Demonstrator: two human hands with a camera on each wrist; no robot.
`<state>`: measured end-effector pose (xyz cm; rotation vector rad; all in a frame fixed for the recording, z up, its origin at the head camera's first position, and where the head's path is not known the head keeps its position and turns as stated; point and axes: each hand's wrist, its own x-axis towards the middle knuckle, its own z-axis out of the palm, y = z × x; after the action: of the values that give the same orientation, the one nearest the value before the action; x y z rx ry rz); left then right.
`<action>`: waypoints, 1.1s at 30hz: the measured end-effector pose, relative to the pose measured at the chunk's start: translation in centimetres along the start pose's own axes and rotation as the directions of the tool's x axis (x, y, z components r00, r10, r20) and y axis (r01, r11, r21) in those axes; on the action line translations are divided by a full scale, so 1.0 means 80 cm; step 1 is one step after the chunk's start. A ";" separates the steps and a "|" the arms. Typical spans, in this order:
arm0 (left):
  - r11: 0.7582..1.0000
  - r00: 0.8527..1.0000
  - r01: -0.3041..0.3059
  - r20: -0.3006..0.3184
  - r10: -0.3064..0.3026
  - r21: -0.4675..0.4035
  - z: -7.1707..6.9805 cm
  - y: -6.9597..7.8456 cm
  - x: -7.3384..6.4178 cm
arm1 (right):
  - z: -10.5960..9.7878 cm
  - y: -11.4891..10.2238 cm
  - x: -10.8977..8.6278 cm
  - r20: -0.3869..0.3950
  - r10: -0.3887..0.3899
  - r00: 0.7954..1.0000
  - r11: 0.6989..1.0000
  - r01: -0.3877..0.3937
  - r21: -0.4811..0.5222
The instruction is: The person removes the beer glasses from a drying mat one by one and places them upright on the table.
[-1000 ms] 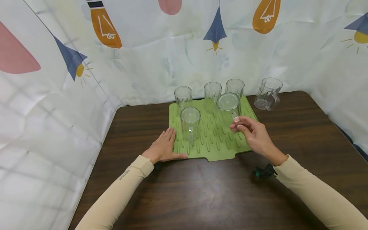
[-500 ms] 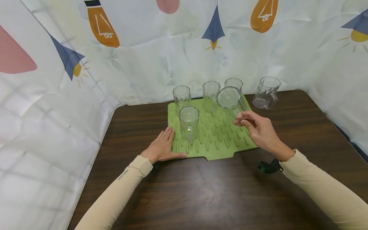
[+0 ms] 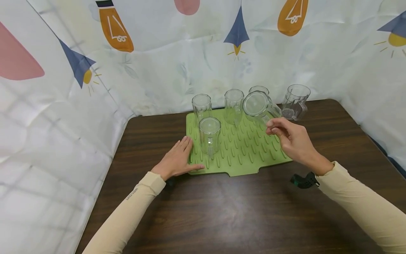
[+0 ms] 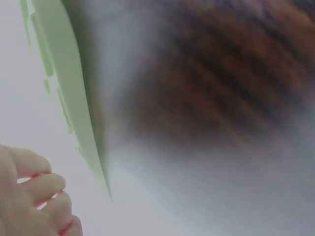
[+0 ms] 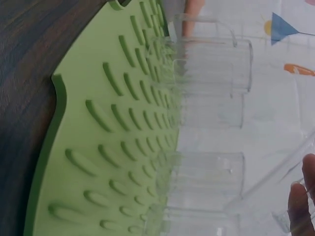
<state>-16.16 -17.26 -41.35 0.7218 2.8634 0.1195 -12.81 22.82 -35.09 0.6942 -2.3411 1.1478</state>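
Observation:
My right hand [image 3: 293, 141] pinches the handle of a clear glass mug [image 3: 255, 103], held tilted above the right part of a green drying mat [image 3: 241, 167]. The mug's base faces me and its mouth points back and right. In the right wrist view, fingertips [image 5: 299, 206] show at the lower right, against the glass. My left hand [image 3: 176, 157] lies with straight fingers at the mat's left edge, thumb along the front left corner. Nearest to it on the mat stands an upside-down glass mug [image 3: 210, 135]. The left wrist view shows curved fingers beside the mat's edge [image 4: 74, 93].
Along the mat's back stand a left glass mug [image 3: 202, 106], a middle one [image 3: 234, 106] and a right one [image 3: 259, 89], partly hidden by the held mug. Another glass mug [image 3: 295, 102] stands on the dark wooden table [image 3: 222, 211], right of the mat. A printed curtain [image 3: 158, 70] hangs behind.
My right hand has lifted the mug off the mat and moved it back and right, tipping it over further. My left hand has shifted slightly left, its thumb rising a little.

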 end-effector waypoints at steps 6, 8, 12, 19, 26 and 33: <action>0.997 0.996 0.056 -0.068 -0.059 -0.045 -0.013 -0.002 -0.005 | -0.005 0.002 0.004 -0.017 -0.032 0.999 0.999 0.031 -0.029; 0.995 0.993 0.067 -0.096 -0.074 -0.070 -0.018 -0.003 -0.007 | -0.007 0.003 0.005 -0.021 -0.048 0.999 0.998 0.047 -0.053; 0.990 0.978 0.047 -0.198 -0.073 -0.134 -0.027 -0.006 -0.011 | -0.012 0.004 0.006 -0.023 -0.076 0.997 0.992 0.073 -0.103; 0.984 0.886 -0.074 -0.463 -0.010 -0.164 -0.044 -0.012 -0.015 | -0.018 0.003 0.009 -0.031 -0.123 0.992 0.980 0.117 -0.159; 0.979 0.803 -0.146 -0.595 0.032 -0.145 -0.067 -0.007 -0.013 | -0.020 0.001 0.012 -0.018 -0.179 0.984 0.959 0.170 -0.224; 0.969 0.740 -0.202 -0.670 0.057 -0.141 -0.087 0.009 -0.010 | -0.018 0.002 0.014 0.018 -0.225 0.974 0.935 0.221 -0.278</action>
<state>-16.50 -17.27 -34.32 0.9984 3.3650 0.8502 -13.52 23.84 -33.76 0.8185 -2.2797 0.7049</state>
